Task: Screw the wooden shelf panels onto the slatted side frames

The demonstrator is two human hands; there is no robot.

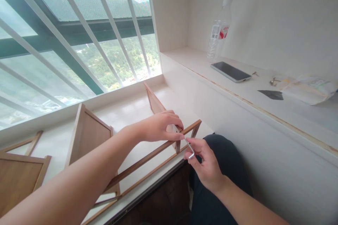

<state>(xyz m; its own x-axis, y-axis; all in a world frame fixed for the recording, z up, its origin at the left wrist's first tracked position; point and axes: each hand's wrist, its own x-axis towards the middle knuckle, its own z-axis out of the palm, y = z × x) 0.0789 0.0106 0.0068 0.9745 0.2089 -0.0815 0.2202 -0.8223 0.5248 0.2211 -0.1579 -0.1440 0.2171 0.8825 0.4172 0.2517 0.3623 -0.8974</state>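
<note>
A silver hex key (190, 149) with a bent end is pinched in the fingers of my right hand (204, 161). Its far end meets the wooden frame (150, 156) close to my left thumb; whether it sits in a screw cannot be seen. My left hand (161, 126) is closed round the joint where a wooden panel (155, 102) joins the frame's upper rail, thumb along the rail and fingers over the far side. A second upright panel (91, 135) stands at the frame's other end, partly behind my left forearm.
More wooden pieces (22, 168) lie at the left on the white sill. A barred window (87, 35) rises behind. On the shelf at right are a plastic bottle (219, 31), a phone (231, 71), small screws (274, 81), a dark scrap (271, 94) and a plastic bag (311, 89).
</note>
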